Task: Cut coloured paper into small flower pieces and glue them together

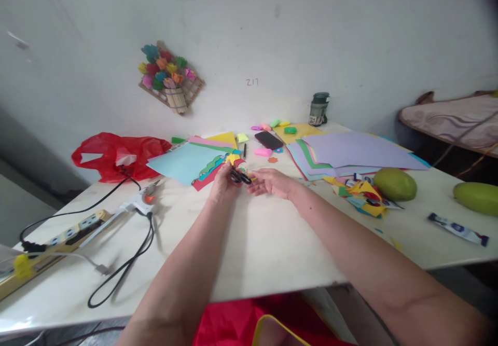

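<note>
My left hand (224, 184) is closed around a pair of black-handled scissors (240, 176) above the middle of the white table (268, 242). The handles stick out toward my right hand (270, 182), whose fingers are loosely stretched out, palm partly up, close to the scissors. Whether its fingertips touch anything is too small to make out. Just beyond my left hand shows a yellow paper piece (232, 158). Red, blue and green cut paper (212, 167) lies behind it, beside a light blue sheet (179, 162).
A glue gun (142, 201) and a power strip (73, 237) with cables lie left, near a red plastic bag (105, 154). Behind are a phone (268, 139) and clay packs (263, 152). Purple sheets (350, 149), paper scraps (363, 195), a green fruit (395, 184) and a tube (458, 229) lie right.
</note>
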A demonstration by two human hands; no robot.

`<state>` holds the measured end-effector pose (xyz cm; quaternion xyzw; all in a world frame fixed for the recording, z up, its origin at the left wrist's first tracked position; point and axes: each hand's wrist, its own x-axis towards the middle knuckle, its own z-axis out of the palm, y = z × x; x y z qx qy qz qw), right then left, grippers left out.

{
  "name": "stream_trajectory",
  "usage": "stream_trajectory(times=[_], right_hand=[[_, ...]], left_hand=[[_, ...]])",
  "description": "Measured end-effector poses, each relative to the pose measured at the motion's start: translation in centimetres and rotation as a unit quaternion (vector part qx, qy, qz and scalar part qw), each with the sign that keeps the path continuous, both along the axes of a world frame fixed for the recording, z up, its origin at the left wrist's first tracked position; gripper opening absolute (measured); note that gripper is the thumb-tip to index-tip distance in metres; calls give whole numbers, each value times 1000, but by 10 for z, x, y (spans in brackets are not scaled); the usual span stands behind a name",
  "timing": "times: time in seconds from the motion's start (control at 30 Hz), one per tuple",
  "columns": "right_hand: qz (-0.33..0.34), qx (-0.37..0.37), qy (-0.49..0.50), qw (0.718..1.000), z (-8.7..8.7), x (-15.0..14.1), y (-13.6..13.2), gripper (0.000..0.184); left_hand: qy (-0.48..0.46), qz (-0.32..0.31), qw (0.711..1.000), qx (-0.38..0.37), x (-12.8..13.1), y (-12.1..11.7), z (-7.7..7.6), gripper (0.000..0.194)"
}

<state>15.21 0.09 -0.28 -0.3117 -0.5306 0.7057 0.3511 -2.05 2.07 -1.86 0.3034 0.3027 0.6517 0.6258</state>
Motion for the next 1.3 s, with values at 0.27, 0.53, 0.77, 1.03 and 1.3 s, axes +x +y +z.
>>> stream_trajectory(times=[0.27, 0.53, 0.77, 1.03, 1.3], right_hand=[[-203, 120, -540, 808, 6, 38, 23, 28], [-203, 345, -561, 724, 4, 17, 13, 30], [-67, 390, -593, 701, -18, -2, 12, 56], [-189, 386, -598, 677, -16, -6, 32, 41], [-137, 316, -631, 695, 0, -19, 59, 29]], left_hand=[[-3, -22, 999, 32, 3, -4, 2, 28], [12, -56, 998, -36, 1, -8, 6, 20], [-49, -12, 998, -43, -1, -11, 14, 9], [-45, -26, 997, -57, 0, -11, 14, 18], [-46, -38, 996, -60, -2, -11, 11, 20]])
